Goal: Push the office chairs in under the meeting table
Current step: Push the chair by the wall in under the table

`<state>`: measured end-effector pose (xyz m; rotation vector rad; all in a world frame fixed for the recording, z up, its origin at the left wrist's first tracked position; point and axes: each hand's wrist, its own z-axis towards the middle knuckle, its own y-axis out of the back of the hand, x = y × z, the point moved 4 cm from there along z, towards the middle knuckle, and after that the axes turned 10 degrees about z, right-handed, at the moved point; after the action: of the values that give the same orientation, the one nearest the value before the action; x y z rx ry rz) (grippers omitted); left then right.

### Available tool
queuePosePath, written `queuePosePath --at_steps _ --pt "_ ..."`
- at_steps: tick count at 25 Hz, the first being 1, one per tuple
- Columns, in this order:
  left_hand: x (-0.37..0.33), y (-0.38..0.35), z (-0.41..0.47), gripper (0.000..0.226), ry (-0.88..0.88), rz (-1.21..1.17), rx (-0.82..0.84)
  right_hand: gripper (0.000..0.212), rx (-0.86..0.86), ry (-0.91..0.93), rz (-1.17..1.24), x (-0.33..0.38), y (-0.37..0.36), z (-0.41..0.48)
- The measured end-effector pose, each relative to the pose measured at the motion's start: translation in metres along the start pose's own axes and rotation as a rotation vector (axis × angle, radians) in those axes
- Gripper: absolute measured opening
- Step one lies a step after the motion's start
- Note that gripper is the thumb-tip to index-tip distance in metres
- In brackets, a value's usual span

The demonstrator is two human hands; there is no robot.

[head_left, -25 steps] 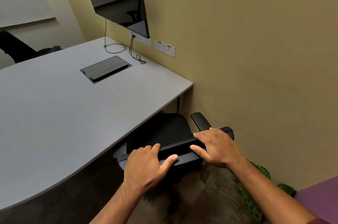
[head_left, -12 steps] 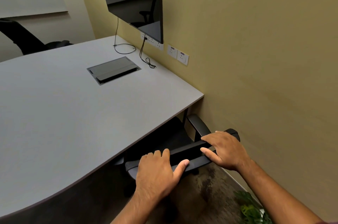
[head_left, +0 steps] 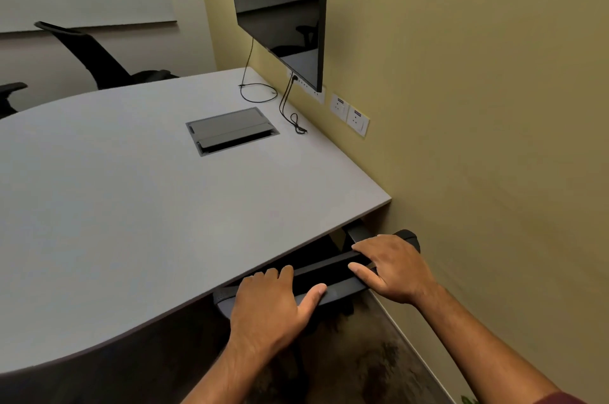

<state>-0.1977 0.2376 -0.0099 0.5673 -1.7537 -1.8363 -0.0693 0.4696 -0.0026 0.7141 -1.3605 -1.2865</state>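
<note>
Since a second ago the chair (head_left: 329,275) has slid way further under the table (head_left: 138,205), so now only the top of the backrest and one armrest (head_left: 357,232) poke out past the edge, right by the yellow wall (head_left: 478,139). Only one view here, the head cam. Left hand (head_left: 273,308) sits on the backrest top, fingers curled over it and thumb pressed along the near side. Right hand (head_left: 392,265) grips the same bar closer to the wall, fingers wrapped over the top. Seat is hidden under the tabletop, probably fully tucked but can't really tell. Another chair (head_left: 95,54) stands at the far side, and a screen (head_left: 280,4) hangs on the wall.
</note>
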Motion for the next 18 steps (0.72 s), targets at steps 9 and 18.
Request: queuePosePath --at_steps 9,18 --pt "-0.010 0.002 0.061 0.098 0.133 0.009 0.010 0.090 0.028 0.105 -0.004 -0.047 0.002 0.075" --pt "-0.029 -0.005 0.092 0.102 0.233 0.022 0.016 0.085 -0.031 0.205 0.029 -0.083 0.004 0.107"
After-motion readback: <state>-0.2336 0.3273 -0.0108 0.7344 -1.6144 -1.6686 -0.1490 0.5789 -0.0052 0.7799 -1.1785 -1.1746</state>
